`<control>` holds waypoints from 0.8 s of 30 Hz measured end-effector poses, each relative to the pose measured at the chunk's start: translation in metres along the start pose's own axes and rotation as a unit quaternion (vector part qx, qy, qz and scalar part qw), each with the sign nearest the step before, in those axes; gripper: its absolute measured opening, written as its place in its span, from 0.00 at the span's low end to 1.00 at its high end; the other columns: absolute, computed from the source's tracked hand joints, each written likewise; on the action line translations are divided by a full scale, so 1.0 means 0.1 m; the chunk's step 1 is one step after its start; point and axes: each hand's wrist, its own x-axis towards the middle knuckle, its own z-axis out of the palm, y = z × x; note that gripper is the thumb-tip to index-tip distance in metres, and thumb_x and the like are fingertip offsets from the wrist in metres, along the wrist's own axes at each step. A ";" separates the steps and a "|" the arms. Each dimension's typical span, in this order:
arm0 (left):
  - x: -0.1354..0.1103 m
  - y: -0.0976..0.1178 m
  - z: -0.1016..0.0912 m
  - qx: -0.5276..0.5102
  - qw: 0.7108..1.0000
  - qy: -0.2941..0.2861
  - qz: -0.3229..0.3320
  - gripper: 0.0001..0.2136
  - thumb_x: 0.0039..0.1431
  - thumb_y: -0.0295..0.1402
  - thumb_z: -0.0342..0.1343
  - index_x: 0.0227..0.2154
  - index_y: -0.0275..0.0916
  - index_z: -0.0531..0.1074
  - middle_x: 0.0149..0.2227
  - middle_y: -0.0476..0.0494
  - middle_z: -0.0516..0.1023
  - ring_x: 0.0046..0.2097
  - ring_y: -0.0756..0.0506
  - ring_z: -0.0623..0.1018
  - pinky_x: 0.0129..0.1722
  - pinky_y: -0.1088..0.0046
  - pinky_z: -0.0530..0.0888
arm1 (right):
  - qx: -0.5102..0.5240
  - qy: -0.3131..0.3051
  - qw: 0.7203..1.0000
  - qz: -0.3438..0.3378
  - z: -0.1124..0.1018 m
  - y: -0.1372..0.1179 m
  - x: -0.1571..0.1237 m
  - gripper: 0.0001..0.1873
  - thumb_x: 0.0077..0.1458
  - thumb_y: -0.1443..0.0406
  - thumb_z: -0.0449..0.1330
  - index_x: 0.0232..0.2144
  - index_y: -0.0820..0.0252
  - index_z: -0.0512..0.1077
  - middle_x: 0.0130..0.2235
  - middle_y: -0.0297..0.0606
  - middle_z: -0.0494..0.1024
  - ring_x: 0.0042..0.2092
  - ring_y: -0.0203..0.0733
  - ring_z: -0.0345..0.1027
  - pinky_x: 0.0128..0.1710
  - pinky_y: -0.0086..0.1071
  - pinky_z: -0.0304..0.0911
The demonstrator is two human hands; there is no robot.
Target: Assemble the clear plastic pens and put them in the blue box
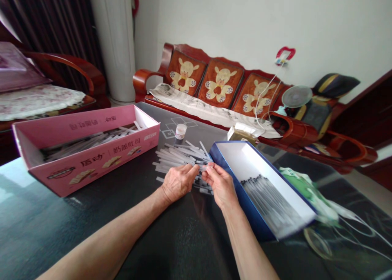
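Both forearms are stretched forward over a dark, glossy table [171, 239], and the hands are brought close together above a loose pile of sticks [177, 155]. The left hand [177, 183] is laid palm down with its fingers bent onto the near edge of the pile; whether anything is gripped there cannot be told. The right hand [221, 185] is turned inward, its thumb and fingertips pinched on the sticks just beside the left fingertips.

The sticks are thin, straight and pale, seemingly translucent plastic, and are fanned out on the table between two boxes. More of them are heaped in a long pink cardboard box [101, 157] to the left. This box is printed with white Chinese characters and small pictures of sliced bread; the characters are not read with certainty. To the right, a blue box [245, 208] with a white lining is seen, with dark-tipped sticks laid in rows inside. A small white jar [180, 131] with a red band is stood behind the pile.
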 end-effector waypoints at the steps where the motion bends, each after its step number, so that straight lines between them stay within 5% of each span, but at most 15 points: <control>1: 0.00 0.00 0.00 0.004 1.000 0.002 0.001 0.09 0.64 0.28 0.44 0.37 0.40 0.69 0.26 0.50 0.69 0.28 0.50 0.72 0.24 0.75 0.63 | -0.001 0.000 1.000 0.001 0.00 0.00 0.00 0.18 0.35 0.62 0.72 0.31 0.62 0.75 0.30 0.34 0.79 0.28 0.32 0.71 0.32 0.27 0.71; 18: -0.01 0.06 0.05 0.031 0.999 -0.001 0.009 0.11 0.63 0.26 0.44 0.43 0.38 0.69 0.27 0.47 0.70 0.29 0.48 0.72 0.26 0.74 0.65 | -0.031 0.027 0.998 0.049 -0.02 -0.05 0.01 0.16 0.33 0.62 0.71 0.27 0.63 0.74 0.24 0.31 0.76 0.25 0.32 0.69 0.28 0.27 0.68; 24: 0.00 -0.02 0.06 0.017 1.000 0.009 0.019 0.12 0.64 0.29 0.44 0.46 0.39 0.69 0.28 0.47 0.71 0.30 0.49 0.71 0.28 0.74 0.66 | -0.045 0.004 0.999 0.014 -0.02 -0.04 -0.01 0.18 0.36 0.60 0.70 0.30 0.62 0.72 0.26 0.30 0.75 0.27 0.33 0.70 0.32 0.29 0.68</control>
